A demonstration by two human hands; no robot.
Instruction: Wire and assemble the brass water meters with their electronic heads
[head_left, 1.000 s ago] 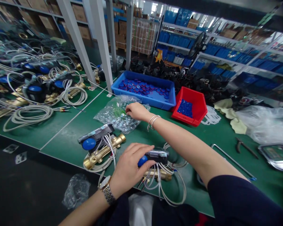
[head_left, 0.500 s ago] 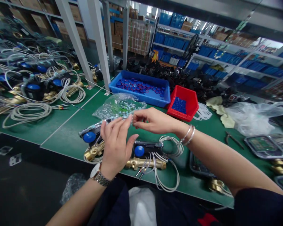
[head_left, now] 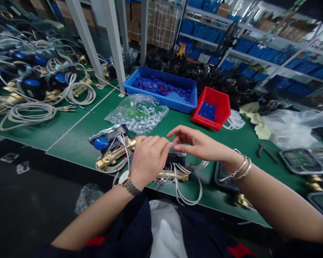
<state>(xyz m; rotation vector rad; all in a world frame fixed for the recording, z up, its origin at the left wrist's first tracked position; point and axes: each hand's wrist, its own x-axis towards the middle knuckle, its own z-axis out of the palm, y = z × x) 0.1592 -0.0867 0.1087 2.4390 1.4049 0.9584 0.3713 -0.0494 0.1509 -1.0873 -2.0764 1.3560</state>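
While left hand (head_left: pixel 150 157) arches over dark-cased unit (head_left: pixel 177 157), my fingers curled close, right hand (head_left: pixel 200 143) brings bent thumb and forefinger up beside it; whether either pinches small part, cannot tell. Unit lies near front edge of green bench (head_left: pixel 78 134), brass pipe (head_left: pixel 179 175) toward me, likely for easy two-handed reach. Clear bag (head_left: pixel 137 113) of small pieces sits just beyond, probably to shorten reach; blue tray (head_left: pixel 161 100) and red bin (head_left: pixel 218 123) stand farther back.
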